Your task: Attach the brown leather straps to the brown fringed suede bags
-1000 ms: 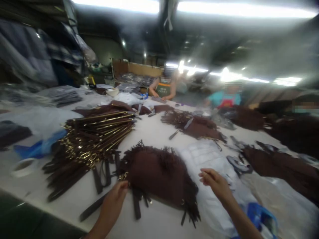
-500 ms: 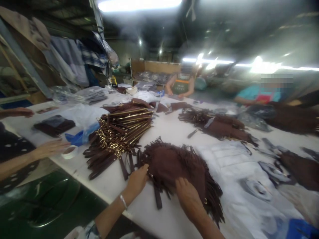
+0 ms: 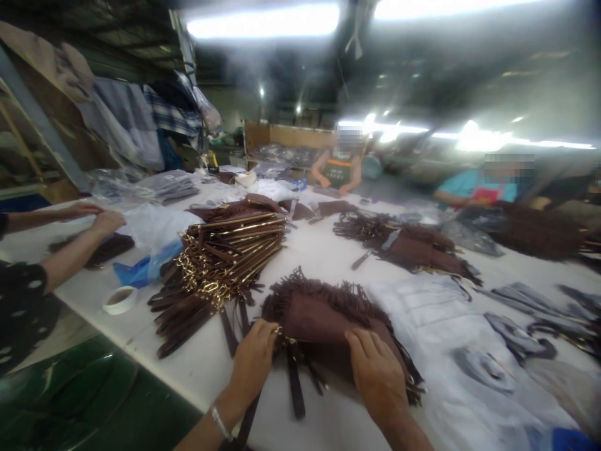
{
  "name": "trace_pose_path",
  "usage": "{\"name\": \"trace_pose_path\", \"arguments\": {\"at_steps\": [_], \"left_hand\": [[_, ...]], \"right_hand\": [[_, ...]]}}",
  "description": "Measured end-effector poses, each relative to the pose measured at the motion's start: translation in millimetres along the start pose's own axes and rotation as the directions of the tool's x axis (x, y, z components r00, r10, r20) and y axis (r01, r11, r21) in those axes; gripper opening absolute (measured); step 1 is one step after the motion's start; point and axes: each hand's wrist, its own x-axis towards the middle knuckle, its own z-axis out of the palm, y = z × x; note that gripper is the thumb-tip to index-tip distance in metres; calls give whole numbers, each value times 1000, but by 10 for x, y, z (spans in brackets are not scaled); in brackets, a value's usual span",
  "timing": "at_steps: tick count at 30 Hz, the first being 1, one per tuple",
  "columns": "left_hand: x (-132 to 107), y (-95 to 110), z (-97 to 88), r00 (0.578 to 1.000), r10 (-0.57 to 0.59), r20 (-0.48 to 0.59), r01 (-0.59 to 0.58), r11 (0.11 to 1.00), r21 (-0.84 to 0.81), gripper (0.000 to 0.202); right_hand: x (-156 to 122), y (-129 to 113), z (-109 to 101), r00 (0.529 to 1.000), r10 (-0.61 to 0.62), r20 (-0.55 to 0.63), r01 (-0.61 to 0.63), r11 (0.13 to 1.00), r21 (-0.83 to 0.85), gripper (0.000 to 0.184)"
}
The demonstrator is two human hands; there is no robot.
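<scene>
left hand (image 3: 253, 358) pinches fringed brown bag (image 3: 323, 319); right hand (image 3: 375, 369) presses it

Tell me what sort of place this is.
Probably a bag-making workshop: the left hand and right hand handle a brown fringed bag, chain-trimmed straps are stacked beside it, and co-workers sit round the long white table.
</scene>
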Motion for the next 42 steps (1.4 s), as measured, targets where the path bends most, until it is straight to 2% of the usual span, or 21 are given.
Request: {"name": "trace_pose_path", "arguments": {"at_steps": [3,6,9,11,13,15,17,19,22,25,28,33,35,37,39,42], "left_hand": [[224,60,42,999,41,-27,-40,999,36,32],[355,5,135,998,48,31,-49,997,56,31],[322,-113,229,1000,9,23,-10,999,53,34],[256,-168,283,998,-33,52,32,999,21,53],[197,-167,346,987,-58,147,59,998,-6,78],[161,-98,431,970,-72,232,72,997,9,97],[145,15,534,968,-93,233,84,995,50,111],[139,123,624,975,-124,186,109,990,85,116],[122,174,660,978,-114,172,100,991,86,108],[37,60,544,972,-24,233,15,999,42,96],[-144,-159,336,964,35,265,-40,999,15,90],[-407,-597,-91,940,61,336,-82,995,48,85],[-465,-688,-265,932,52,359,-87,993,82,84],[-544,-644,-401,942,25,333,-69,990,121,81],[-665,-460,-456,975,-17,224,-20,987,160,76],[-885,-74,-336,998,-58,-11,59,975,216,71]], "right_hand": [[93,23,93,998,56,13,-55,998,-23,27],[54,12,285,985,42,164,-45,999,12,20],[5,53,358,971,-16,240,-15,992,125,13],[75,140,331,973,5,230,-49,981,188,17],[259,265,324,971,62,232,-110,974,200,26],[523,395,407,959,125,254,-172,970,170,31],[800,495,589,947,160,280,-209,966,155,36],[1025,540,819,934,178,311,-233,961,150,42],[1190,490,1097,909,206,361,-269,954,131,48],[1157,330,1181,893,237,382,-297,949,104,52],[1015,92,1121,893,247,376,-304,948,97,53],[812,-414,1014,901,267,343,-321,941,110,51],[783,-595,999,900,284,331,-335,936,107,51],[773,-723,989,899,296,322,-343,934,101,50],[771,-791,980,902,298,314,-342,935,96,50],[766,-813,966,910,288,298,-328,940,91,48]]}}
